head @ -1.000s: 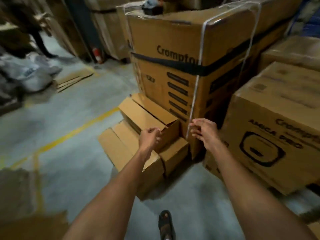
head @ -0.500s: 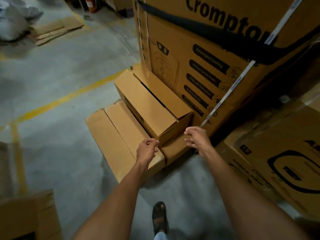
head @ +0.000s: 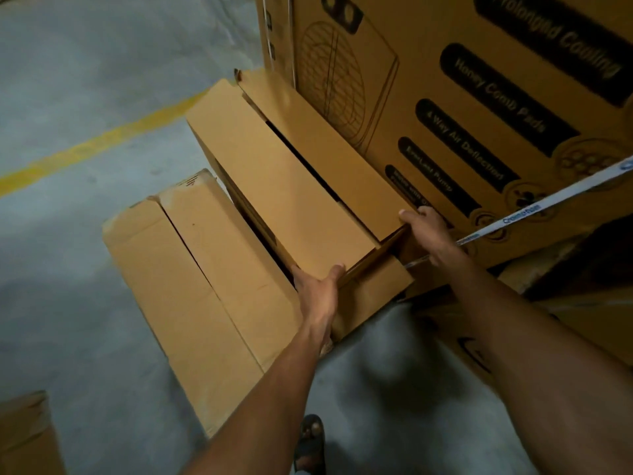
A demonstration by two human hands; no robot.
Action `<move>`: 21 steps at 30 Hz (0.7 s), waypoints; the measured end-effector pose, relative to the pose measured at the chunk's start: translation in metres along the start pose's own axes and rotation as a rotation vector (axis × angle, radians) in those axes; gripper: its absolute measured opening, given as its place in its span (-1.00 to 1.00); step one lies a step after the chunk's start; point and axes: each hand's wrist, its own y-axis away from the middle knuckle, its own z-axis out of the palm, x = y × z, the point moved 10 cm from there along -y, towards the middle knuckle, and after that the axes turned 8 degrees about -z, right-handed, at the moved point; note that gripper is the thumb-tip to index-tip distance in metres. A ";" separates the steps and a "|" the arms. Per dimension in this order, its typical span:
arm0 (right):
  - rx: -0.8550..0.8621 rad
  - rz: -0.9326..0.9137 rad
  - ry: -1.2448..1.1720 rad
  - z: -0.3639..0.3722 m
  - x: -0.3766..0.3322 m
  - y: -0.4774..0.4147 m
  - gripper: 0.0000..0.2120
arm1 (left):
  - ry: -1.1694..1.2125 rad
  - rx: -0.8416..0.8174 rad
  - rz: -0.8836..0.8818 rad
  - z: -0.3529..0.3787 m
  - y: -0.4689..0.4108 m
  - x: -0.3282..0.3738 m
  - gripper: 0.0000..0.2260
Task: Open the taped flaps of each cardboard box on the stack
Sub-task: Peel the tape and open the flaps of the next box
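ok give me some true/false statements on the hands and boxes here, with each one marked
1. Both the left hand and the right hand grip the near end of the upper box. True.
2. The upper box's top flaps are folded wide open. False: they lie nearly flat, with only a dark slit between them.
3. A white strap crosses the big printed box. True.
4. The yellow floor line runs to the right of the boxes. False: it is on their left.
5. The upper box rests on bare floor. False: it lies on a lower box.
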 end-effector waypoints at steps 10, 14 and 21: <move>0.038 -0.139 -0.057 -0.009 -0.047 0.014 -0.42 | 0.215 -0.028 0.106 -0.019 0.030 0.044 -0.07; 0.096 -0.208 -0.188 -0.023 -0.086 0.063 -0.43 | 0.251 -0.024 0.149 -0.048 0.073 0.091 -0.02; 0.178 -0.274 -0.231 -0.075 -0.116 0.190 -0.48 | 0.199 -0.037 0.212 -0.096 0.194 0.108 -0.04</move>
